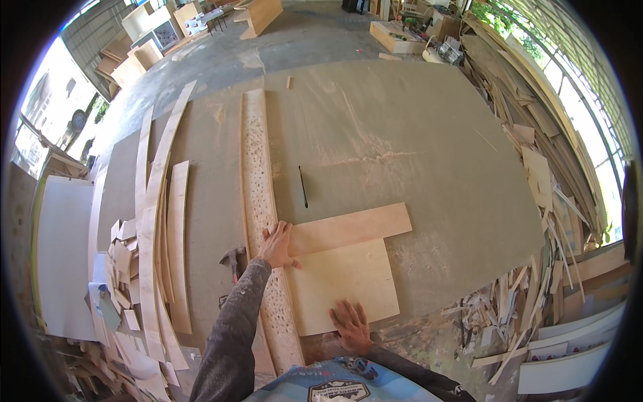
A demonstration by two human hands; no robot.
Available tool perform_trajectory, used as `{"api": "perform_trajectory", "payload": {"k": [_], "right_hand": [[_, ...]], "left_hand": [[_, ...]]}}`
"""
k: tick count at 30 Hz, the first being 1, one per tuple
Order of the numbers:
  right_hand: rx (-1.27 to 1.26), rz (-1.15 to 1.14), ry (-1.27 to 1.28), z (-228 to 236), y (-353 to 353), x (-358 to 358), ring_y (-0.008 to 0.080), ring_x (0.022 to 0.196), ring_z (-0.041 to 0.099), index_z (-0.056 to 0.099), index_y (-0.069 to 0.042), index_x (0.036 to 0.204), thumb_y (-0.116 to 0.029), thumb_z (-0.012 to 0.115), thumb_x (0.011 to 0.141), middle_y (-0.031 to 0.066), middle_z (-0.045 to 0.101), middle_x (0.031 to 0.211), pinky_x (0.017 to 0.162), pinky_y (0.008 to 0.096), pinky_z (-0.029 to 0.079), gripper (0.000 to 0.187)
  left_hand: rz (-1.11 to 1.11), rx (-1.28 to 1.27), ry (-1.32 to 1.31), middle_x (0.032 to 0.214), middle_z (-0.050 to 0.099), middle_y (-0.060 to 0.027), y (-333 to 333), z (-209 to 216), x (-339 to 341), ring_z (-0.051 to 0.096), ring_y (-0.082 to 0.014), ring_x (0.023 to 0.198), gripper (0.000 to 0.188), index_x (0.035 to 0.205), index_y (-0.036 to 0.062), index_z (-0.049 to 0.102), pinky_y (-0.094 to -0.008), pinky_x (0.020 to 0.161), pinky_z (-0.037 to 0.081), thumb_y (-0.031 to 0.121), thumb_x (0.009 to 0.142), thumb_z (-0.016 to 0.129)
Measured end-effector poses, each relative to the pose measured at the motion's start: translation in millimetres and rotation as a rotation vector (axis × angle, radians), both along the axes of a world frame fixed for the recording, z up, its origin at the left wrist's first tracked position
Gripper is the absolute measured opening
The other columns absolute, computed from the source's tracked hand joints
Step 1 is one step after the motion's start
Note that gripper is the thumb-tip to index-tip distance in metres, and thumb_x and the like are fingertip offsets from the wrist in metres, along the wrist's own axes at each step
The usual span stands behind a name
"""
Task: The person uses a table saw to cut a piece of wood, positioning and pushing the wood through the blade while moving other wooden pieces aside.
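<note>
A pale plywood panel (348,278) lies flat on the big grey saw table (402,120), with a narrower plywood strip (355,228) lying along its far edge. My left hand (278,244) rests open at the left end of the strip, against the long perforated fence rail (258,174). My right hand (349,325) presses flat on the near edge of the panel. A thin dark saw blade (303,186) pokes up from the table just beyond the strip.
Long curved plywood offcuts (157,201) and small scraps (124,258) lie left of the rail. A hammer (232,258) sits beside my left forearm. Heaps of wood scrap (536,181) line the table's right side. White boards (569,365) lean at the lower right.
</note>
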State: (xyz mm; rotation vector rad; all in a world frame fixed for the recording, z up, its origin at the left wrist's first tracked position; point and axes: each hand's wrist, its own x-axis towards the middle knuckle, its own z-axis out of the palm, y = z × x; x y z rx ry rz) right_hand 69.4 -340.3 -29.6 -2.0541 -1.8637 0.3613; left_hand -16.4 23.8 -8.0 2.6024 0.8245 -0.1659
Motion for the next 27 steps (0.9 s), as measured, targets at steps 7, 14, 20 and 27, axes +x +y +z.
{"api": "perform_trajectory", "payload": {"k": [7,14,20,27], "right_hand": [[-0.019,-0.053,0.016,-1,1,-4,0.0337,0.150,0.029,0.056,-0.014,0.144,-0.037,0.077,0.078,0.0100,0.036,0.160,0.121,0.0629,0.016,0.074],[-0.045,-0.049,0.024,8,24,4,0.0327,0.150,0.030,0.056,-0.011,0.143,-0.038,0.077,0.080,0.0092,0.039,0.159,0.122,0.0628,0.014,0.072],[-0.006,-0.072,0.065,-1,48,11,0.0316,0.151,0.028,0.055,-0.011,0.144,-0.044,0.076,0.082,0.0093,0.037,0.159,0.122,0.0628,0.012,0.073],[-0.004,-0.087,0.096,-5,68,19,0.0299,0.153,0.025,0.055,-0.011,0.144,-0.045,0.075,0.083,0.0093,0.036,0.161,0.123,0.0623,0.009,0.073]], "left_hand": [[-0.049,-0.029,0.011,0.139,0.042,-0.0191,3,10,5,0.036,-0.0338,0.138,0.137,0.145,-0.0067,0.039,-0.0520,0.108,0.024,0.056,0.038,0.095],[-0.094,-0.018,0.056,0.135,0.046,-0.0166,27,17,14,0.040,-0.0317,0.136,0.135,0.145,-0.0069,0.040,-0.0526,0.108,0.024,0.050,0.037,0.096],[-0.113,0.059,0.007,0.133,0.047,-0.0173,53,4,21,0.041,-0.0332,0.134,0.134,0.145,-0.0080,0.040,-0.0524,0.108,0.026,0.050,0.037,0.096],[-0.090,-0.015,0.082,0.134,0.046,-0.0168,70,16,39,0.039,-0.0321,0.136,0.137,0.145,-0.0092,0.040,-0.0532,0.109,0.028,0.046,0.033,0.096]]}}
